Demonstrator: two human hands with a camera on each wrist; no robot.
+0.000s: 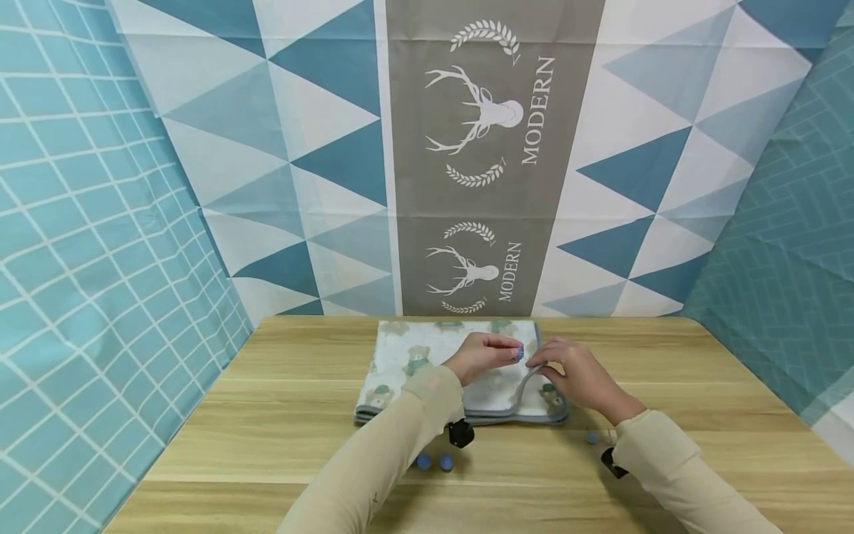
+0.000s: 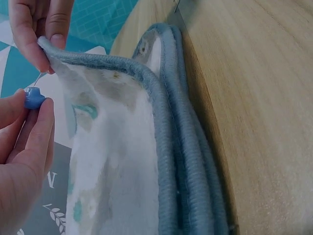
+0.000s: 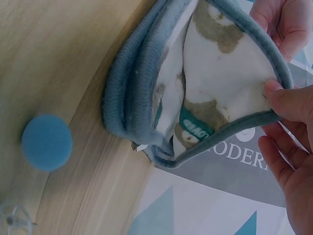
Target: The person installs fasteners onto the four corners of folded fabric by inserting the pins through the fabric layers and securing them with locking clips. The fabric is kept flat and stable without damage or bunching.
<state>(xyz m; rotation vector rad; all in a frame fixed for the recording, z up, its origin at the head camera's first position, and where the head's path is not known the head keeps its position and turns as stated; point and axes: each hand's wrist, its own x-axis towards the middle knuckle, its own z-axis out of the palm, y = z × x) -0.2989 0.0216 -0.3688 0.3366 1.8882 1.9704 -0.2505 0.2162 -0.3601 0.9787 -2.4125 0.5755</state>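
A folded white blanket [image 1: 416,360] with a bear print and grey-blue edging lies on the table. My left hand [image 1: 482,356] pinches a small blue-headed pin [image 2: 35,98] between thumb and fingers; its thin metal point shows in the left wrist view, near the blanket's lifted corner. With thumb and fingertips, my right hand [image 1: 579,372] holds that corner up off the layers beneath. In the right wrist view the thumb [image 3: 288,103] lies on the printed side and the other fingers are behind the cloth. From these frames I cannot tell whether the pin touches the cloth.
Two blue round caps [image 1: 445,462] lie on the wooden table [image 1: 293,415] by my left forearm. Another blue cap [image 3: 47,142] sits near my right wrist, beside a clear plastic piece [image 3: 15,220]. Patterned cloth walls [image 1: 333,185] stand behind and at both sides.
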